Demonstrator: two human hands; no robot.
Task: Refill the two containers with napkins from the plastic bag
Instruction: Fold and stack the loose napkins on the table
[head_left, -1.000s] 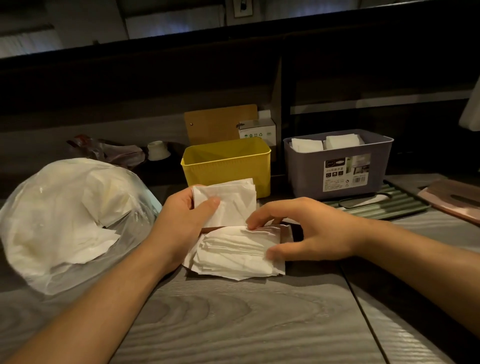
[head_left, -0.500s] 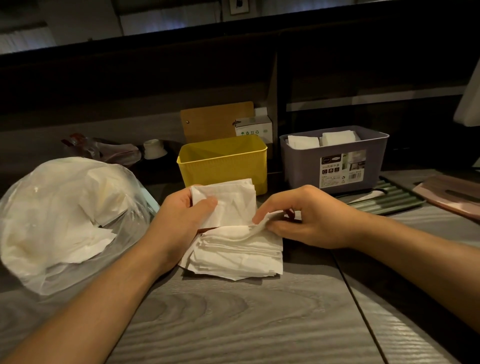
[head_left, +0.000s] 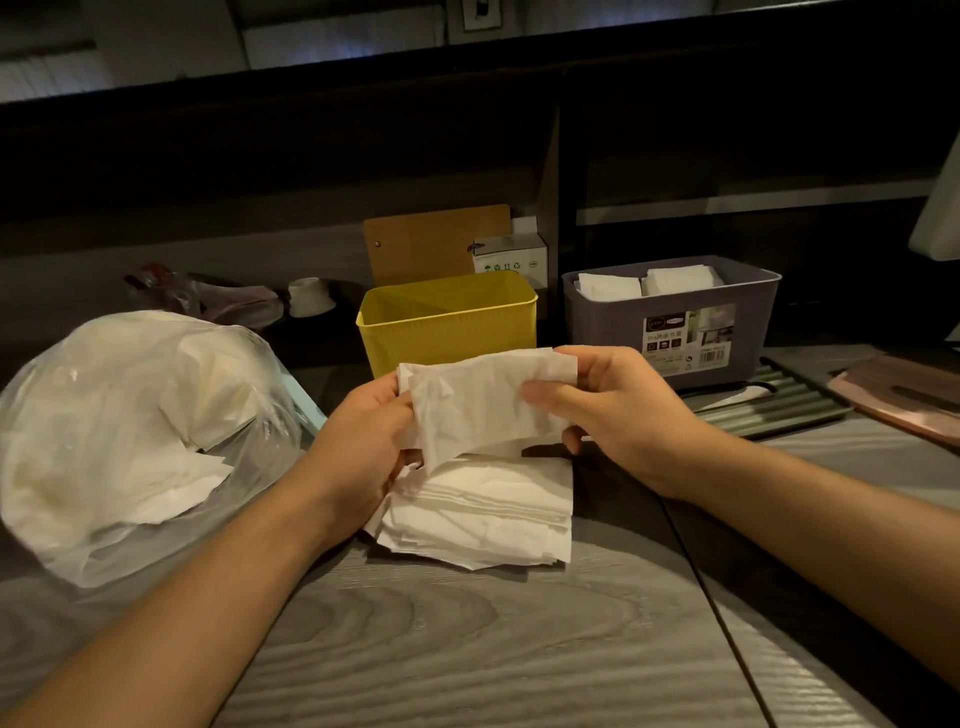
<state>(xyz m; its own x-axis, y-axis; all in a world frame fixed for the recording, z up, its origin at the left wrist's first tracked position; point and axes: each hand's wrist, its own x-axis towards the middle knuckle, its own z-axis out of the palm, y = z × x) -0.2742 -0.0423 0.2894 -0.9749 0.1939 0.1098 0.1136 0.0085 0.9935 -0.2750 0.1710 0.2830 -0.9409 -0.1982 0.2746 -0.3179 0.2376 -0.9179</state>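
At the far left the clear plastic bag (head_left: 130, 441) slumps on the grey wood-grain desk (head_left: 493, 649), bulging with loose white napkins. Behind it lie a crumpled reddish wrapper (head_left: 208, 296) and a small white cup (head_left: 309, 296). My left hand (head_left: 363, 452) comes next, its fingers curled round the left edge of a few napkins (head_left: 483, 405) that I hold up above the desk; their long axis runs left to right, tilted a little upward toward the right. Under them a loose stack of napkins (head_left: 483, 514) lies flat on the desk, also lying longways across. Just beyond stands the yellow container (head_left: 452, 327), open on top; I see no napkins in the part of its inside that shows. A brown board (head_left: 431, 244) and a small white box (head_left: 511, 257) stand behind it. My right hand (head_left: 618, 410) pinches the napkins' right end, thumb in front and fingers behind. Further right the grey container (head_left: 675, 322) holds two upright packs of napkins, with a green ribbed mat (head_left: 779, 410) in front of it and a pinkish tray (head_left: 904, 395) at the right edge
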